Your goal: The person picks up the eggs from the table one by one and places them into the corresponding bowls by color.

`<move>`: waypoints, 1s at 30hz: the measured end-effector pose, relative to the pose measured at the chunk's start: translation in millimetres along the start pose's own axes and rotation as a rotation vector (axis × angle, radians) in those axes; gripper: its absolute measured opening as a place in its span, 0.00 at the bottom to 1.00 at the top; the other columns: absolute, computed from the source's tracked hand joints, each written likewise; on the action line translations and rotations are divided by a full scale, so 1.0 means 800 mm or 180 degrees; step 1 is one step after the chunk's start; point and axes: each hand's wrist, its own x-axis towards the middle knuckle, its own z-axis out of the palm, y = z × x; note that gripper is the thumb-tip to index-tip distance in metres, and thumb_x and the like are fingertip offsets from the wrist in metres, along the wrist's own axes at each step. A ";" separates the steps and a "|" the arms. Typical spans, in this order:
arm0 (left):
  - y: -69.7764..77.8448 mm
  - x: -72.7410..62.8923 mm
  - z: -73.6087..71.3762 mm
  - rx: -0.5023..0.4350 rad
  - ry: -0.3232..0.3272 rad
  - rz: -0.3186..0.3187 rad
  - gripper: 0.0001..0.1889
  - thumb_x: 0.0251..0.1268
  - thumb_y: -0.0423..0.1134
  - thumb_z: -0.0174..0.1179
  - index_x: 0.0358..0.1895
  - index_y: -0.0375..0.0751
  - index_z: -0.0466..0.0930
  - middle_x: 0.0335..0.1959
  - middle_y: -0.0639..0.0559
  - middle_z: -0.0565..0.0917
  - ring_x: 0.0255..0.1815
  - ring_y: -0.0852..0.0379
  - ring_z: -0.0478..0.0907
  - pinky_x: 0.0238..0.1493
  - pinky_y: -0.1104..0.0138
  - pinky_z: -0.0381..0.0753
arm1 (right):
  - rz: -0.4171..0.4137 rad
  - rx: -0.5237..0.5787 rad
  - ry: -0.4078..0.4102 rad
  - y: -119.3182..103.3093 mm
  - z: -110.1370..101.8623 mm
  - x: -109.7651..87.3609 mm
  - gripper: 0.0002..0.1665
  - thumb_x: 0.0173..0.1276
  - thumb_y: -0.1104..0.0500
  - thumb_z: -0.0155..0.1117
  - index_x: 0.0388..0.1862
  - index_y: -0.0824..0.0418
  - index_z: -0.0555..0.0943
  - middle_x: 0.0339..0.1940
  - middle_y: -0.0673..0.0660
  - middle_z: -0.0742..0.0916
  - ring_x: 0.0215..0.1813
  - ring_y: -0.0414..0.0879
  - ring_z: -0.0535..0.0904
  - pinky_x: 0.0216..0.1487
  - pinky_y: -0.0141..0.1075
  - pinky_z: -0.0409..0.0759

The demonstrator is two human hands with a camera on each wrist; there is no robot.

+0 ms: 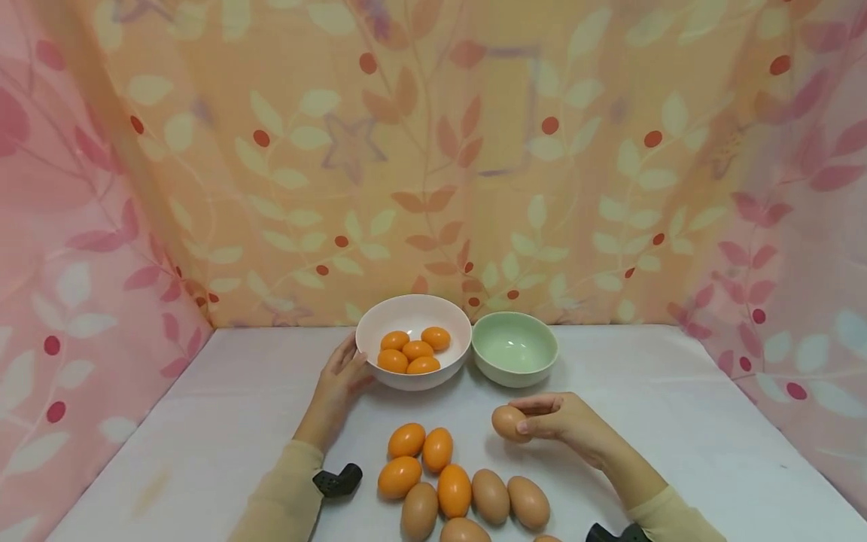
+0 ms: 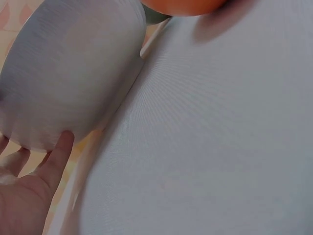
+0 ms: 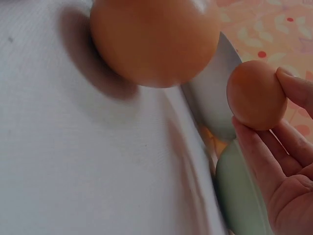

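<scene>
My right hand (image 1: 559, 421) pinches a brown egg (image 1: 509, 424) between thumb and fingers, raised over the cloth in front of the green bowl (image 1: 515, 354). In the right wrist view, the egg (image 3: 257, 95) sits between the thumb and the fingertips. My left hand (image 1: 344, 370) rests against the left side of a white bowl (image 1: 413, 382), which holds several orange eggs (image 1: 418, 350). The left wrist view shows a digit (image 2: 61, 152) laid along the bowl's outer wall (image 2: 73, 73), with other fingers partly cut off by the frame edge.
Nearer to me lie several orange eggs (image 1: 406, 440) and several brown eggs (image 1: 491, 497), grouped on the white cloth (image 1: 203, 436). Some brown eggs are cut off at the bottom edge. Patterned curtains (image 1: 433, 150) enclose the back and both sides.
</scene>
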 end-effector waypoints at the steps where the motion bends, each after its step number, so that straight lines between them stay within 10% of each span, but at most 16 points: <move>1: 0.002 0.002 0.001 0.0004 -0.0001 0.0007 0.31 0.79 0.41 0.49 0.80 0.50 0.51 0.81 0.48 0.54 0.75 0.47 0.64 0.67 0.57 0.76 | -0.0015 0.0007 0.0020 -0.001 0.000 0.001 0.31 0.63 0.58 0.71 0.62 0.72 0.77 0.51 0.50 0.90 0.48 0.37 0.85 0.53 0.30 0.84; 30: -0.008 0.000 0.002 0.0021 0.0089 0.0026 0.32 0.77 0.41 0.50 0.80 0.46 0.51 0.82 0.45 0.52 0.76 0.43 0.62 0.61 0.61 0.81 | -0.0089 0.0048 0.0331 -0.032 -0.003 -0.007 0.32 0.65 0.56 0.69 0.64 0.71 0.76 0.51 0.49 0.89 0.51 0.36 0.84 0.56 0.30 0.83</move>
